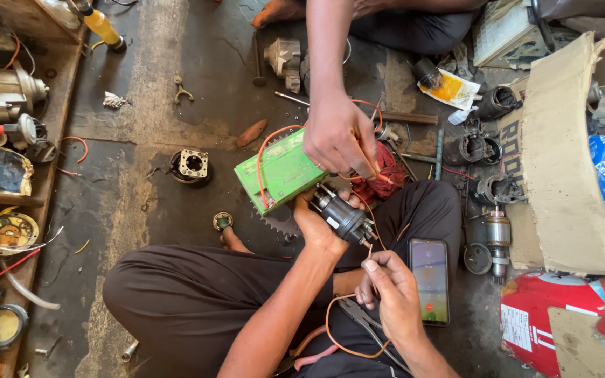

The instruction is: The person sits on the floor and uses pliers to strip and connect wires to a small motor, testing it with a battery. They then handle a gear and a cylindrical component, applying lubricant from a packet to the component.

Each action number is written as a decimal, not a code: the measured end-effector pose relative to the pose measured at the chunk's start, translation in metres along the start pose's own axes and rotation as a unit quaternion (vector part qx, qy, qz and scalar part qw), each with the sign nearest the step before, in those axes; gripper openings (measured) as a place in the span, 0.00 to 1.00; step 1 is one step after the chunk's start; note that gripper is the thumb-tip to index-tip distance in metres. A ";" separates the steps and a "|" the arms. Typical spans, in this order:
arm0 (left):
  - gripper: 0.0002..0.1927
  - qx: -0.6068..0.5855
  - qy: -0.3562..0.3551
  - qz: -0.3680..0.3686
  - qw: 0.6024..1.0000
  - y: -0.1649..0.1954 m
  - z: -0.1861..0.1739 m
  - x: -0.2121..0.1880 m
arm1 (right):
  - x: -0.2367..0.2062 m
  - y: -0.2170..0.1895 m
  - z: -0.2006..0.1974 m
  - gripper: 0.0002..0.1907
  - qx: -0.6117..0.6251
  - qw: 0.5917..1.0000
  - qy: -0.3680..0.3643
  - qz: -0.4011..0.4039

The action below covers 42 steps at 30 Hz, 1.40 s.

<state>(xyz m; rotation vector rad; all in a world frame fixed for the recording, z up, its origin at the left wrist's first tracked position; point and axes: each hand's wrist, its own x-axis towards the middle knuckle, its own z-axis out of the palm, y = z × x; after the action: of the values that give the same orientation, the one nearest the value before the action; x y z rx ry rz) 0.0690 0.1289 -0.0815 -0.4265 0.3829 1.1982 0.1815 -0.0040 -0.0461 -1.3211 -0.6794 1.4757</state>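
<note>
Your right hand [392,294] has thumb and forefinger pinched on the bare end of an orange wire [337,336], holding it up against the terminals of the dark cylindrical solenoid [344,215]. Your left hand [316,222] wraps around that solenoid from below, fingers curled tight on its body, above your lap. A pair of pliers [365,323] lies on your thigh beneath the right wrist, and a phone [430,280] with a lit screen rests just beside it. A second person's hand [337,136] reaches down from above, pinching a red wire near a red rag [379,178]. A green battery [279,171] sits just left of the solenoid.
</note>
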 end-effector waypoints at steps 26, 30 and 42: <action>0.25 0.012 0.008 0.053 0.998 -0.003 -0.013 0.010 | 0.008 -0.003 0.007 0.12 -0.004 0.999 0.009 0.039; 0.25 0.007 0.011 0.046 0.999 -0.004 -0.014 0.011 | 0.010 -0.004 0.011 0.12 -0.024 0.999 0.011 0.029; 0.22 0.005 -0.007 0.048 0.999 -0.003 -0.021 0.016 | 0.013 -0.003 0.011 0.12 -0.005 0.999 0.009 0.038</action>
<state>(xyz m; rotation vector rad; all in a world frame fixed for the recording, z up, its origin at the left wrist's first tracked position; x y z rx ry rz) 0.0756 0.1303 -0.1068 -0.3941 0.4000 1.2911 0.1734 0.0115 -0.0457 -1.3793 -0.6312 1.5210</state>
